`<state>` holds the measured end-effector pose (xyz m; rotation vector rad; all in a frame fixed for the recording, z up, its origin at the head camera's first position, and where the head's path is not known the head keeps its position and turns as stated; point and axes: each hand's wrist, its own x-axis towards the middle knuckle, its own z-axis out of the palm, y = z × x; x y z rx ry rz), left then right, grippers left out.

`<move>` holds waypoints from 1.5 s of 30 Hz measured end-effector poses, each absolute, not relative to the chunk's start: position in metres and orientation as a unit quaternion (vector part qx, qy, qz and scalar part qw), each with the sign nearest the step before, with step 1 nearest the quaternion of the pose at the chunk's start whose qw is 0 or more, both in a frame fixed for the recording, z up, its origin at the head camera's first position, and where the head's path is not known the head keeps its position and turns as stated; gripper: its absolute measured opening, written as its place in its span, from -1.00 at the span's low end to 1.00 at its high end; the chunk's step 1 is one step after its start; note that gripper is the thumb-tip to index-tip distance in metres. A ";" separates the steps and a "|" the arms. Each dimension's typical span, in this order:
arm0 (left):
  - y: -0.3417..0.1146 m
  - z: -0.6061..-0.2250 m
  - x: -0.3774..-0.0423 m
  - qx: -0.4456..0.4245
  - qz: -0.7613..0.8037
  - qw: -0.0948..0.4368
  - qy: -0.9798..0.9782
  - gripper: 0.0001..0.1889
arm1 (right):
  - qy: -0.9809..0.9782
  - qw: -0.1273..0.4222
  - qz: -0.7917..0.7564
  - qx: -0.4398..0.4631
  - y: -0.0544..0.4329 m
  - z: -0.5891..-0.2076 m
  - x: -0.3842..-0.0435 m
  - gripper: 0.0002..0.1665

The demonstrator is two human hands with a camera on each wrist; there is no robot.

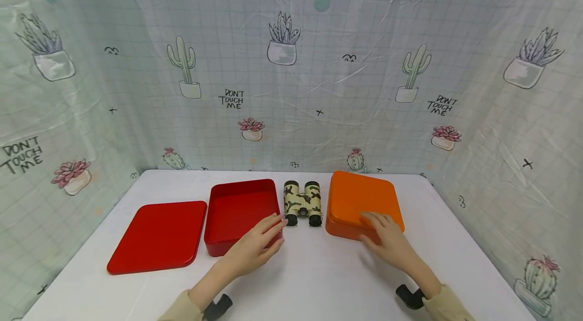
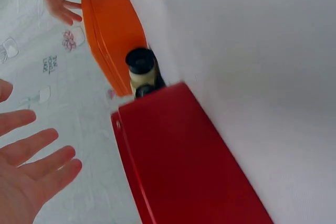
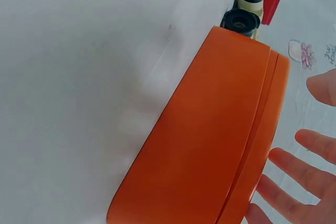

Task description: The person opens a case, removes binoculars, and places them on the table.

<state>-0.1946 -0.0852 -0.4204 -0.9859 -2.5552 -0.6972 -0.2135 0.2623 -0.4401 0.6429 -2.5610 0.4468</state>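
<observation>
My left hand (image 1: 256,244) hovers by the near right corner of the red box (image 1: 219,248), fingers spread, holding nothing. The box stands uncovered, and its flat red lid (image 1: 159,237) lies to its left. Camouflage-patterned binoculars (image 1: 302,199) rest between the red box and a lidded orange box (image 1: 362,197). My right hand (image 1: 390,241) is at the near side of the orange box, fingers extended across the edge of its lid. In the right wrist view, the spread fingertips (image 3: 281,156) come right up to that lid's edge.
Everything lies on a white table (image 1: 319,280). A pale cloth (image 1: 291,83) printed with potted cacti hangs behind the table and along both sides. Dark wrist mounts (image 1: 410,298) show below the forearms, next to beige sleeves (image 1: 448,306).
</observation>
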 end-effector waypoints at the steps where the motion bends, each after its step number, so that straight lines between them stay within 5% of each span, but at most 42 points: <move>1: -0.082 -0.421 -0.195 -0.347 -0.256 0.154 -0.889 -0.53 | -0.931 0.231 0.164 0.231 0.264 -0.440 -0.213 -0.41; 17: -0.035 -0.425 -0.214 -0.372 -0.382 0.171 -0.829 -0.62 | -0.933 0.227 0.224 0.167 0.292 -0.439 -0.207 -0.51; 36: 0.008 -0.418 -0.221 -0.299 -0.526 0.176 -0.776 -0.73 | -0.930 0.222 0.275 0.095 0.316 -0.433 -0.205 -0.56; 45: 0.021 -0.411 -0.218 -0.217 -0.664 0.099 -0.709 -0.75 | -0.925 0.169 0.337 0.047 0.324 -0.437 -0.204 -0.56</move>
